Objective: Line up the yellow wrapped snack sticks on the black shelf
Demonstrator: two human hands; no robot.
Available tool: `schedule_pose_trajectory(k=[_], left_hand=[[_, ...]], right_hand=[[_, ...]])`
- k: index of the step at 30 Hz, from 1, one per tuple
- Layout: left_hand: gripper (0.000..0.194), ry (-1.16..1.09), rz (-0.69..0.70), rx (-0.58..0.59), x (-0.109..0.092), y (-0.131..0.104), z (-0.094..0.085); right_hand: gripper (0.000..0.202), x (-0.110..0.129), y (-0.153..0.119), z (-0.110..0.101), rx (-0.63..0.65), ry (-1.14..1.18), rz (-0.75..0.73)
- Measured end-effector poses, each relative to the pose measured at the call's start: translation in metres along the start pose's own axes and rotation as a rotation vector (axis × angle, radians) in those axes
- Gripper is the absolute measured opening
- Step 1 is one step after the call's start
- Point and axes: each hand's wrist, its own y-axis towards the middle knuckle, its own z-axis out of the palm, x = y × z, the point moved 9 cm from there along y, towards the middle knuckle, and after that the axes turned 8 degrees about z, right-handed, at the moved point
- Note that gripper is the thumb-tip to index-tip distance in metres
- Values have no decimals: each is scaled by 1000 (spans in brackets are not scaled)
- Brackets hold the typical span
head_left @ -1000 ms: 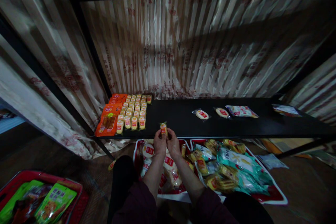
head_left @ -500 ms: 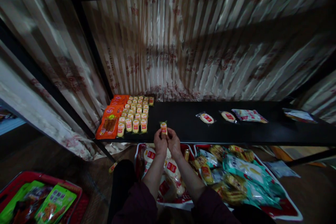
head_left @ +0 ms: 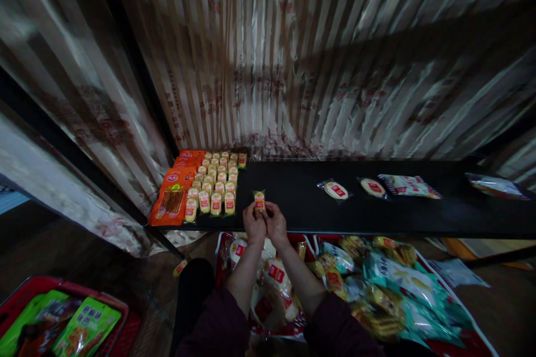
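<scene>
Between the fingers of my left hand point(head_left: 253, 225) and my right hand point(head_left: 276, 224) is a small yellow wrapped snack cake point(head_left: 259, 201) with a red label. Both hands are closed on its lower end, at the front edge of the black shelf point(head_left: 288, 195). The cake stands upright just above or on the shelf; I cannot tell which. To the left, several rows of matching wrapped cakes point(head_left: 216, 203) stand close together. Beside them lie overlapping orange snack packets point(head_left: 168, 205).
Round white wrapped cakes point(head_left: 336, 190) and a pink-white packet point(head_left: 408, 186) lie on the shelf's right half. Below are a bin of round cakes point(head_left: 276, 272) and another with teal bags point(head_left: 402, 279). A red basket point(head_left: 121, 308) holds green packets at lower left. A striped curtain point(head_left: 268, 67) hangs behind.
The view has shifted slightly, so the shelf's right-hand items appear farther right. Both hands keep hold of the snack cake, which sits slightly higher and farther left in view.
</scene>
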Motion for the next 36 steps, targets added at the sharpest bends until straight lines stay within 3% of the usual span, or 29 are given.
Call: schedule_pose_trajectory(k=[10, 18, 36], left_hand=[[34, -13, 16, 21, 0, 26, 11], [34, -20, 26, -3, 12, 48, 24], [32, 3, 85, -39, 12, 88, 36]], right_hand=[[31, -5, 27, 16, -17, -13, -19], [35, -7, 53, 31, -4, -18, -38], [36, -3, 100, 63, 34, -43, -81]])
